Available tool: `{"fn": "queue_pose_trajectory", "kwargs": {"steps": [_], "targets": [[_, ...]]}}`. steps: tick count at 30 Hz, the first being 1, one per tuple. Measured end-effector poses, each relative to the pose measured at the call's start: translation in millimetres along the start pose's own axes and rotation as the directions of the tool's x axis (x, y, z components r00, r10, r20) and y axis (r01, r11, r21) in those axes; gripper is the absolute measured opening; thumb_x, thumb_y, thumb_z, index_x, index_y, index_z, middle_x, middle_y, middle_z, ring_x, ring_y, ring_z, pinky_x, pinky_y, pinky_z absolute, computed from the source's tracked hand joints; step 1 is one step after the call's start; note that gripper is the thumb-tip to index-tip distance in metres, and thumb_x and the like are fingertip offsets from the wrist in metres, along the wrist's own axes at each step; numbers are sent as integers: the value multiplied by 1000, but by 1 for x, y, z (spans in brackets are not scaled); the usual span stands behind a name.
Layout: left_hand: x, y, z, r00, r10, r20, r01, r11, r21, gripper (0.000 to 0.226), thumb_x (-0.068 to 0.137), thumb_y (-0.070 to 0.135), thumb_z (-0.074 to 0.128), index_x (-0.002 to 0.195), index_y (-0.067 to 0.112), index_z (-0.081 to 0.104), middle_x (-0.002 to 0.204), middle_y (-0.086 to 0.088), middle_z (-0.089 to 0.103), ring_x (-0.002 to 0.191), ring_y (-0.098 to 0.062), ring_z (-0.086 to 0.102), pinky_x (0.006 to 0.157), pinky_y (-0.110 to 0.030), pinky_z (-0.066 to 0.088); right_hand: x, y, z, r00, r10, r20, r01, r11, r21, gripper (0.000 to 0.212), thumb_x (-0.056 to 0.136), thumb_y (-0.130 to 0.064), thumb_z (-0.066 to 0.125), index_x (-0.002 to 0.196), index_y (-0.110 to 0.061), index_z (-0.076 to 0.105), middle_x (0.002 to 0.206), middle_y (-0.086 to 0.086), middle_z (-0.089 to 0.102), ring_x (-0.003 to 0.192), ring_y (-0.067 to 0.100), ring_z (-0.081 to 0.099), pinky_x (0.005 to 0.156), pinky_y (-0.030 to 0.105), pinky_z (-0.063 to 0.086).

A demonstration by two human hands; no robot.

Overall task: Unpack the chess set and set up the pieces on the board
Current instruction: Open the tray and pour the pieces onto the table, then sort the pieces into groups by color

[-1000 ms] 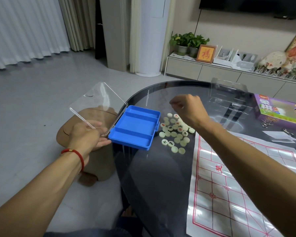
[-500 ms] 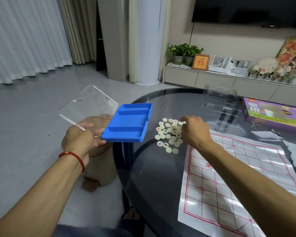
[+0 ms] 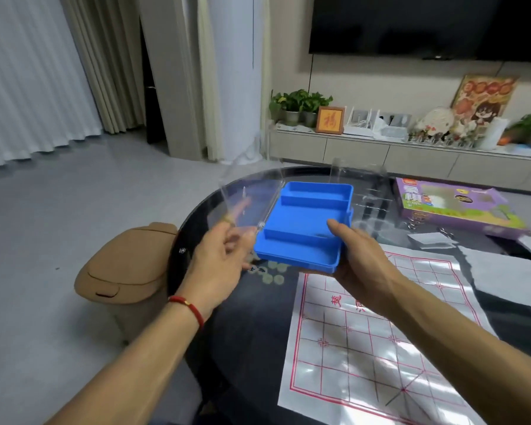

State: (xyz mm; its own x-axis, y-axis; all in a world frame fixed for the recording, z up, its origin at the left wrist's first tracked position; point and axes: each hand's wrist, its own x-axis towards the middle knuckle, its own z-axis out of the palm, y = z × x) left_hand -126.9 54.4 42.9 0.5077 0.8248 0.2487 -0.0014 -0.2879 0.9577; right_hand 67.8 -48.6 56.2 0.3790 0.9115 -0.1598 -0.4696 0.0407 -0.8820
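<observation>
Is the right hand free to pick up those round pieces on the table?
Probably not yet: the right hand is holding the blue tray, which hovers over most of the pieces.

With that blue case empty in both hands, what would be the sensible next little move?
Probably close the clear lid and set the blue case aside: its compartments are empty, the pieces lie on the glass table, and the board sheet has none on it yet.
</observation>
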Motion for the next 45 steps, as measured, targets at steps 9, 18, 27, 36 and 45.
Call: {"fn": "queue_pose_trajectory", "kwargs": {"steps": [9, 18, 27, 36, 45], "targets": [[-4, 15, 62, 949, 15, 316, 43, 984, -174, 41, 102, 10, 52, 135, 32, 63, 138, 7, 53, 110, -14, 60, 82, -17, 53, -18, -20, -48, 995, -73, 72, 68, 995, 75, 45, 106, -38, 36, 143, -17, 52, 138, 14, 61, 120, 42, 63, 87, 57, 55], [9, 17, 92, 992, -39, 121, 63, 978, -201, 35, 92, 6, 69, 114, 33, 75, 128, -1, 66, 111, -25, 69, 85, -32, 60, -20, -40, -73, 993, -109, 39, 103, 986, 133, 54, 102, -52, 40, 128, -13, 67, 131, 18, 65, 117, 35, 65, 100, 59, 51], [3, 27, 105, 996, -12, 90, 19, 997, -79, 57, 88, 3, 73, 134, 33, 55, 133, 9, 60, 115, -18, 66, 77, -38, 63, -28, -48, -76, 979, -200, -45, 190, 967, -172, 32, 108, -33, 38, 117, -14, 63, 113, 8, 75, 100, 24, 74, 79, 36, 62], [7, 25, 108, 983, -185, -5, 182, 969, -168, 67, 85, -2, 74, 140, 27, 49, 121, 3, 69, 102, -22, 72, 73, -35, 63, -21, -39, -72, 988, -143, -59, 130, 974, -185, 36, 108, -37, 38, 112, -12, 64, 108, 3, 75, 96, 22, 75, 77, 38, 62], [114, 6, 79, 907, -329, -264, 247, 921, -302, 34, 87, -6, 70, 118, 5, 61, 118, -9, 68, 87, -19, 71, 73, -37, 60, 7, -35, -99, 922, -366, -125, 178, 687, -704, 27, 106, -29, 43, 129, -19, 54, 113, 2, 67, 88, 14, 71, 75, 33, 62]]}}
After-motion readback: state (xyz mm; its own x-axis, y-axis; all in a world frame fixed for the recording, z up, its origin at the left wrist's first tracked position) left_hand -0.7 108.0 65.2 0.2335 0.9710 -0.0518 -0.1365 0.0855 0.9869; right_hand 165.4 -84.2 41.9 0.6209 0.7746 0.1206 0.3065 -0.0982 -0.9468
